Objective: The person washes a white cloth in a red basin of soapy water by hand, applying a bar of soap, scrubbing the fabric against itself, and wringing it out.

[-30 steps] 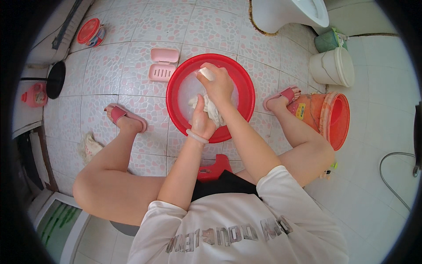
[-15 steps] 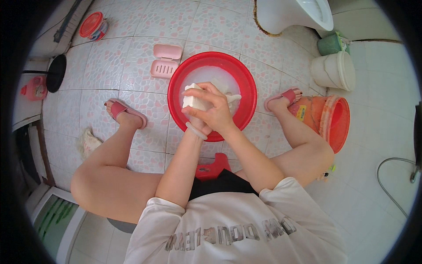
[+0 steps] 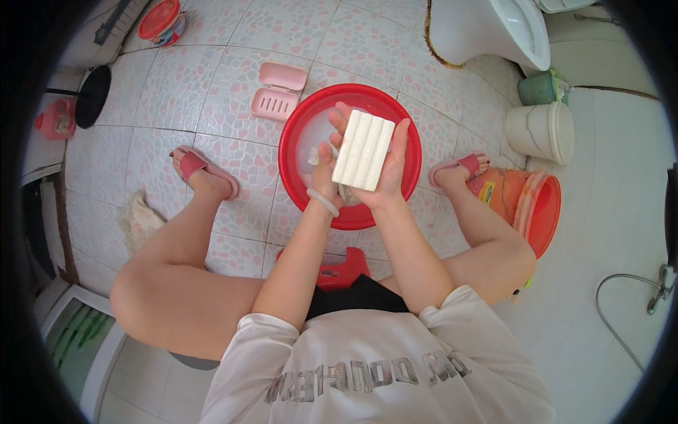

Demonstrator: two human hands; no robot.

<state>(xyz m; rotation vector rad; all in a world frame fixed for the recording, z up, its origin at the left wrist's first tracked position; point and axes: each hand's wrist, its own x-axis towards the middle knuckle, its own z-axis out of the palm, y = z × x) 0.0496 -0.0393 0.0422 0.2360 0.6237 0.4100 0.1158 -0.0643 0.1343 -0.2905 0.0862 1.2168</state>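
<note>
Item one: white ridged bar (image 3: 364,150), apparently soap, raised above the basin. Item two: right hand (image 3: 385,189), palm up beneath it, thumb along one long side, fingertips past the other; I log it as clasping the bar. Item three: left hand (image 3: 325,178), just beside the bar's left edge; from my feed I cannot tell its closure. Item four: red basin (image 3: 286,159), whitish inside, pale cloth (image 3: 313,157) partly hidden. Item five: pink soap box (image 3: 282,75), open, near the rim. Hazard, my judgement: a slick palm could let the bar skid off and splash.
</note>
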